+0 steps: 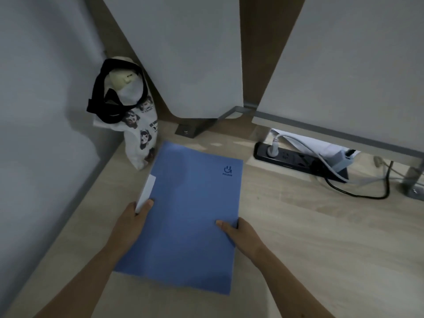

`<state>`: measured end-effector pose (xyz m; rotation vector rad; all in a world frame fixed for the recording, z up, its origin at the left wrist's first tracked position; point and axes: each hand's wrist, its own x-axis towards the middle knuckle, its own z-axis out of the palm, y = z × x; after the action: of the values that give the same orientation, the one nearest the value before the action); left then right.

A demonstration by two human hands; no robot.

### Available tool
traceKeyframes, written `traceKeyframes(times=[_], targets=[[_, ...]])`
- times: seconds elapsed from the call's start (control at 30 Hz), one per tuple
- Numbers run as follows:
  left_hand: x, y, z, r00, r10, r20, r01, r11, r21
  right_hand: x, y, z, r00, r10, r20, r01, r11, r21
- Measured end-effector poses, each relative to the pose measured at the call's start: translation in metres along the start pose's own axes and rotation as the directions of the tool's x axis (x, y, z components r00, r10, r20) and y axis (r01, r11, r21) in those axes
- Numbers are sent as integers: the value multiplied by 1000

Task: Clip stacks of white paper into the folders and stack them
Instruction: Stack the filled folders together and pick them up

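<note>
I had the blue folder (190,214) closed and flat on the desk (321,237), its far left corner close to the printed bag (140,138). My left hand (133,223) pinched the left edge, thumb on top; my right hand (238,232) gripped the right edge likewise, the two hands apart. A white strip (146,191) protruded at the left edge. Risk: if it was unclipped paper, lifting could let sheets slide out. Uneven pull could swing a corner into the bag.
</note>
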<state>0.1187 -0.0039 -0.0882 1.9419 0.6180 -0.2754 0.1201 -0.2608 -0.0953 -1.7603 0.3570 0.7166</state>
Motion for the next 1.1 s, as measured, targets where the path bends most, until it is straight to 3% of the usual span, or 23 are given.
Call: traceKeyframes(times=[0.3, 0.7, 0.83, 0.97, 1.1], targets=[[60, 14, -9, 1000, -20, 9, 20, 1000, 0, 46, -27, 4, 998, 35, -52, -40, 994, -101], [73, 18, -4, 999, -38, -14, 39, 999, 38, 58, -45, -5, 997, 49, 57, -30, 953, -302], [78, 15, -5, 998, -67, -18, 69, 993, 98, 54, -58, -9, 988, 152, 42, -107, 845, -524], [83, 17, -6, 989, -48, -138, 92, 939, 332, 52, -63, -7, 989, 145, -18, -118, 720, -683], [79, 25, -2, 982, -63, -179, 109, 958, 264, 47, -62, -4, 994, 86, -70, -110, 673, -731]])
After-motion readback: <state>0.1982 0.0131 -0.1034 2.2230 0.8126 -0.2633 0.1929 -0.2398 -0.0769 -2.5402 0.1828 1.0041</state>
